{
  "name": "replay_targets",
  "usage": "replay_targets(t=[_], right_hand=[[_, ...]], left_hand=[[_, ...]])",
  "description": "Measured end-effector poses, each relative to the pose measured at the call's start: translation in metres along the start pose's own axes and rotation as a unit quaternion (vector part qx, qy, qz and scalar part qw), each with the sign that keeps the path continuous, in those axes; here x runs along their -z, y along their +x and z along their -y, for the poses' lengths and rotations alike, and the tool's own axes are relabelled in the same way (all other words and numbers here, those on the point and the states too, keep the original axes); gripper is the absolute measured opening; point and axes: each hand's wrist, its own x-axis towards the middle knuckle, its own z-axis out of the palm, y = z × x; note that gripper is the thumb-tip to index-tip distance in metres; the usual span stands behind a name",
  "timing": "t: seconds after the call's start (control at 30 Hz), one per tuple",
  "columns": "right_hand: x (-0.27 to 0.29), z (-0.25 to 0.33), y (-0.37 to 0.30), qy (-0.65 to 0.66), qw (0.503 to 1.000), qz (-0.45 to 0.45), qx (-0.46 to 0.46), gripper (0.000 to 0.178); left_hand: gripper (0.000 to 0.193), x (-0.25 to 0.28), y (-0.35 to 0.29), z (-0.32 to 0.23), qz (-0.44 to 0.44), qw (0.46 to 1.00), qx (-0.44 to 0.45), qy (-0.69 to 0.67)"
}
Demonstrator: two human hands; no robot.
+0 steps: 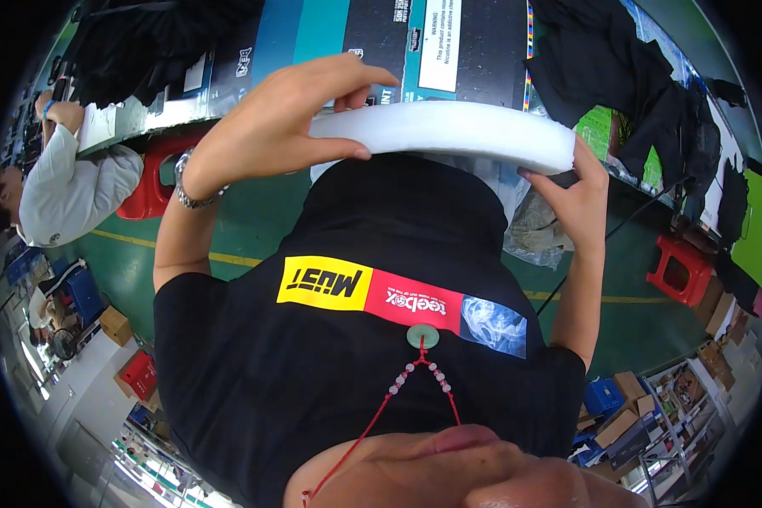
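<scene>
A long white slab (457,131), which looks like foam, is held level at the near edge of the table, just in front of my body. My left hand (284,123) wraps its left end, with the thumb along the near side and the fingers curled over the far side. At the right end, my right hand (580,199) grips the slab between thumb and fingers; part of those fingers is hidden behind it. Beneath and beyond the slab lies a dark and teal printed board (364,30) that covers the table top.
Black cloth lies heaped at the table's far left (135,46) and right (610,68). Clear plastic wrapping (538,233) hangs below the right side. Red stools stand at left (148,182) and right (681,271). A co-worker in a pale top (76,190) sits at left.
</scene>
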Motion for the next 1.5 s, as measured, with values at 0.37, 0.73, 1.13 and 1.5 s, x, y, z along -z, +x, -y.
replay_targets(t=[0.37, 0.73, 1.13, 1.5], right_hand=[[0.005, -0.008, -0.015, 0.093, 0.992, 0.084, 0.03, 0.042], [0.062, 0.003, 0.053, 0.082, 0.987, 0.093, -0.099, 0.029], [0.062, -0.07, 0.097, -0.185, 0.978, -0.096, -0.026, 0.029], [0.063, -0.074, 0.1, -0.159, 0.979, -0.122, -0.023, 0.017]], left_hand=[[0.031, 0.032, 0.022, -0.002, 0.134, 0.97, -0.076, -0.186], [0.021, 0.014, 0.097, 0.064, 0.054, 0.94, 0.051, -0.332], [0.015, -0.043, 0.149, 0.094, -0.113, 0.952, 0.005, -0.286], [0.017, -0.036, 0.152, 0.097, -0.101, 0.939, 0.026, -0.327]])
